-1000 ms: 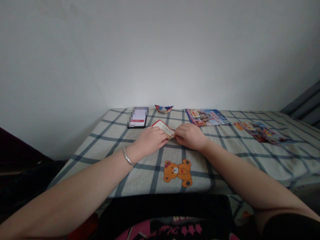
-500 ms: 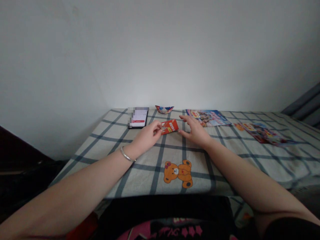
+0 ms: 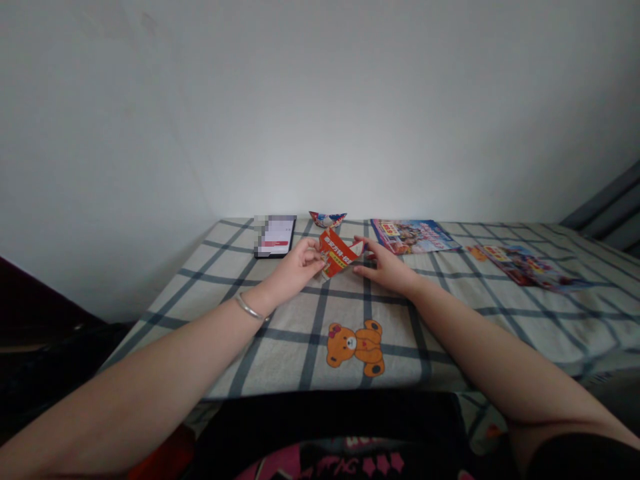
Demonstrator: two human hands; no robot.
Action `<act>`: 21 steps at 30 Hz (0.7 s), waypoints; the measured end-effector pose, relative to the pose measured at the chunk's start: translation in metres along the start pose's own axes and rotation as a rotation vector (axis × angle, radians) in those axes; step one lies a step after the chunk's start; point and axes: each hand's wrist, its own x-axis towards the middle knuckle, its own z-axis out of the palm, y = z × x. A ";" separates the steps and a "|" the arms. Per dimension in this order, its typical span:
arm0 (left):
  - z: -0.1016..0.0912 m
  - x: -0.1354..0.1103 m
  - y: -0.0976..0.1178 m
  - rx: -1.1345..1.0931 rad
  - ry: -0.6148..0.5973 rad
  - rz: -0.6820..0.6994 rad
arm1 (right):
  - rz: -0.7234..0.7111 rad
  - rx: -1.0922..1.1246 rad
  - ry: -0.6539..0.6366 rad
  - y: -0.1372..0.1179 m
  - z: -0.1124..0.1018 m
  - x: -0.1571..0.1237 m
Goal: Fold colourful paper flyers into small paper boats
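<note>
A red folded paper (image 3: 341, 252) with white and yellow print is tilted up between my hands, above the checked tablecloth. My left hand (image 3: 299, 268) pinches its left side between thumb and fingers. On the other side my right hand (image 3: 385, 267) has its thumb and fingers closed around the right corner, where a pale inner face shows. Just behind stands a small boat-shaped folded paper (image 3: 327, 219) in blue and red print.
A phone (image 3: 277, 237) with a lit screen lies at the back left. One printed leaflet (image 3: 413, 236) lies behind my right hand, and another leaflet (image 3: 527, 265) is farther right. The checked tablecloth (image 3: 280, 347) reaches back to a white wall (image 3: 320, 113).
The red paper has gone from lying flat to being tilted up and partly opened out. My right hand has closed in on its right corner.
</note>
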 end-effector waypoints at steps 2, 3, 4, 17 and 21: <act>0.001 -0.001 0.000 -0.009 0.006 0.020 | -0.034 0.033 -0.026 -0.001 0.000 0.000; 0.001 -0.002 0.000 -0.002 0.011 0.030 | -0.048 0.051 -0.036 -0.002 -0.001 0.000; 0.001 -0.003 0.000 0.013 0.016 0.041 | -0.053 0.068 -0.042 -0.003 -0.001 0.001; 0.000 -0.003 0.004 0.230 0.088 0.194 | -0.005 0.152 0.031 -0.004 -0.007 0.002; 0.002 -0.003 0.002 0.249 0.142 0.210 | 0.039 0.214 0.066 -0.007 -0.007 0.002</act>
